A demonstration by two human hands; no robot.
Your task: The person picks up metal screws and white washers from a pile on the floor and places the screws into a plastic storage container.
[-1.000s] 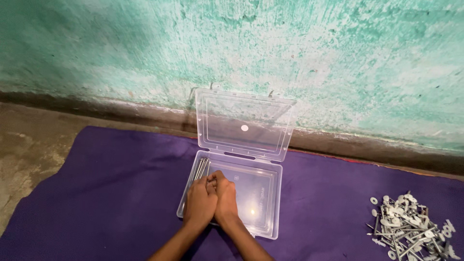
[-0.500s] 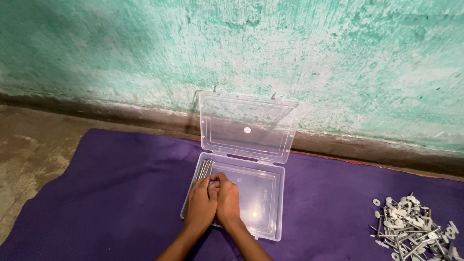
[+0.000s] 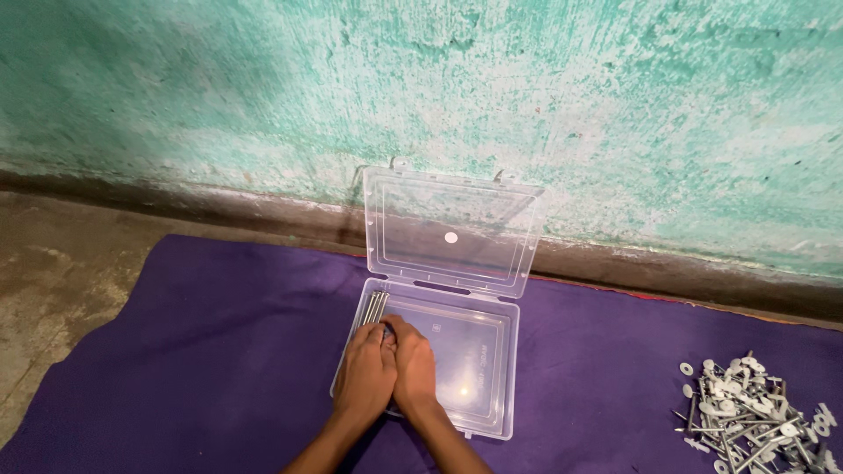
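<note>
A rough, flaking turquoise wall (image 3: 492, 79) fills the top of the view, with a dark skirting strip and a patch of bare concrete floor (image 3: 44, 263) at nine o'clock. Below it a purple cloth (image 3: 193, 351) covers the ground and bears everything else. At the centre sits a clear plastic case (image 3: 479, 369), its hinged lid (image 3: 450, 233) propped upright at twelve o'clock against the wall and its shallow tray lying flat. Well apart, at four o'clock on the cloth, lies a loose heap of grey roofing nails with washer heads (image 3: 755, 417). Inside the tray, along its left wall at about eleven o'clock from the hands, a small bundle of long metal nails (image 3: 375, 307) lies parallel to that wall. The left hand (image 3: 366, 377) and right hand (image 3: 413, 373) are pressed together side by side over the near end of that bundle, fingers curled down onto it; whether they pinch the nails or only press on them cannot be told, since the fingertips are hidden. To lay such a bundle well, it seems wise to keep the shanks parallel and snug to the tray wall, heads all at one end, and to ease the fingers off evenly so nothing rolls toward the middle.
</note>
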